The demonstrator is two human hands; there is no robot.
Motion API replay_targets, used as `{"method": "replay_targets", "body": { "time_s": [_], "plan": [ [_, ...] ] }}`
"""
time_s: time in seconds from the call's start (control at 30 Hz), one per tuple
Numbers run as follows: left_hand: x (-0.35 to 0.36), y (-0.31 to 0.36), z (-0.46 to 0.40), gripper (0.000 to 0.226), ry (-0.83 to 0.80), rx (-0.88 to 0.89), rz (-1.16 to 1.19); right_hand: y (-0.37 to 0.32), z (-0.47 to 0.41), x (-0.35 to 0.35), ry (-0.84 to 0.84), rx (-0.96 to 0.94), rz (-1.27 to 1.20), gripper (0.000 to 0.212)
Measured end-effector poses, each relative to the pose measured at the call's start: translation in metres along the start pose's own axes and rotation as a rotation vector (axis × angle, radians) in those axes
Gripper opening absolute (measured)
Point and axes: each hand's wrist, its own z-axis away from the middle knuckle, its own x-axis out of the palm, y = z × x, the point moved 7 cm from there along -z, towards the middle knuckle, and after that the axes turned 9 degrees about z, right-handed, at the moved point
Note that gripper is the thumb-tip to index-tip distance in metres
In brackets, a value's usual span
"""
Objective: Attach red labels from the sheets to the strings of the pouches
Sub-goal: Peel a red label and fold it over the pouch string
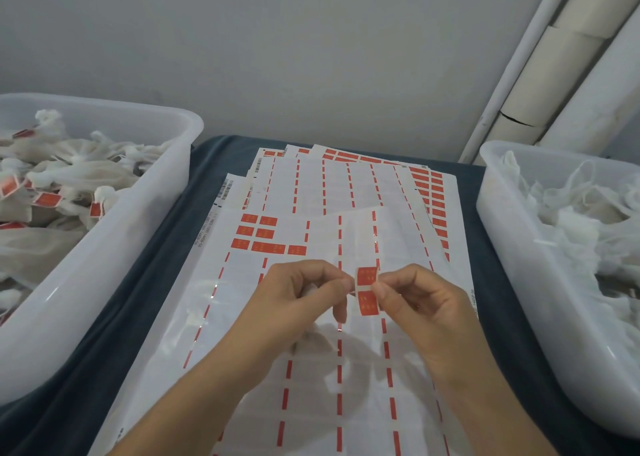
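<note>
- Your left hand (304, 292) and right hand (412, 299) each pinch an edge of the red label (367, 291), held just above the label sheet (311, 317).
- Keep the white middle band open for the string; I judge that is where it folds.
- No string shows clearly at the label; seat it before pressing the halves together.

One head-worn camera looks forward and down, close over the label sheets (311, 195), facing the wall (277, 39).

Label (367, 291): red, white centre band. Sheets (363, 185): white, red dashed columns. Table (166, 247) cloth dark blue. Bins (114, 247) at 9 and 3 o'clock translucent white.
</note>
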Motion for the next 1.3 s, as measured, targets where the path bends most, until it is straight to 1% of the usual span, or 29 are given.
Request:
{"method": "replay_targets", "body": {
  "time_s": [0.13, 0.27, 0.37, 0.4, 0.47, 0.5, 0.53, 0.57, 0.6, 0.7, 0.8, 0.9, 1.03, 1.1, 1.23, 1.3],
  "plan": [
    [0.001, -0.001, 0.0, 0.009, 0.004, 0.003, -0.041, -0.002, 0.001, -0.001, 0.01, -0.02, 0.023, 0.016],
    [0.0, -0.003, -0.002, 0.015, 0.025, -0.014, -0.069, -0.001, 0.001, -0.002, 0.023, -0.034, 0.078, 0.014],
    [-0.001, -0.003, -0.001, 0.018, 0.045, -0.01, -0.053, -0.004, 0.0, -0.005, 0.054, -0.033, 0.103, 0.017],
    [-0.003, -0.004, -0.001, 0.017, 0.065, -0.019, -0.03, -0.003, -0.001, -0.01, 0.091, -0.017, 0.076, 0.021],
    [-0.01, -0.006, -0.002, 0.013, 0.11, -0.045, 0.043, 0.002, -0.004, -0.028, 0.222, 0.058, -0.053, 0.034],
    [-0.013, -0.006, -0.003, 0.014, 0.126, -0.055, 0.085, 0.004, -0.004, -0.037, 0.29, 0.089, -0.087, 0.036],
    [-0.015, -0.007, -0.004, 0.016, 0.134, -0.062, 0.124, 0.006, -0.004, -0.042, 0.323, 0.106, -0.092, 0.035],
    [-0.015, -0.007, -0.004, 0.017, 0.131, -0.067, 0.158, 0.007, -0.003, -0.041, 0.302, 0.13, -0.097, 0.031],
    [-0.013, -0.007, -0.003, 0.019, 0.121, -0.072, 0.183, 0.01, -0.003, -0.033, 0.24, 0.162, -0.108, 0.029],
    [-0.006, -0.01, -0.002, 0.02, 0.084, -0.091, 0.194, 0.015, -0.001, -0.001, 0.013, 0.214, -0.126, 0.025],
    [-0.002, -0.01, -0.001, 0.016, 0.052, -0.081, 0.192, 0.016, -0.001, 0.012, -0.089, 0.225, -0.197, 0.028],
    [0.001, -0.008, 0.0, 0.023, 0.03, -0.052, 0.162, 0.02, -0.002, 0.011, -0.091, 0.242, -0.301, 0.023],
    [-0.001, -0.009, -0.001, 0.03, 0.046, -0.034, 0.112, 0.018, -0.001, 0.011, -0.082, 0.222, -0.31, 0.018],
    [0.0, -0.01, -0.001, 0.027, 0.053, -0.027, 0.11, 0.017, -0.001, 0.01, -0.08, 0.217, -0.314, 0.017],
    [0.002, -0.009, -0.001, 0.011, 0.041, -0.013, 0.097, 0.016, -0.001, 0.008, -0.07, 0.214, -0.319, 0.016],
    [0.003, -0.008, -0.001, 0.016, 0.028, 0.011, 0.09, 0.016, -0.001, 0.006, -0.055, 0.209, -0.303, 0.015]
  ]
}}
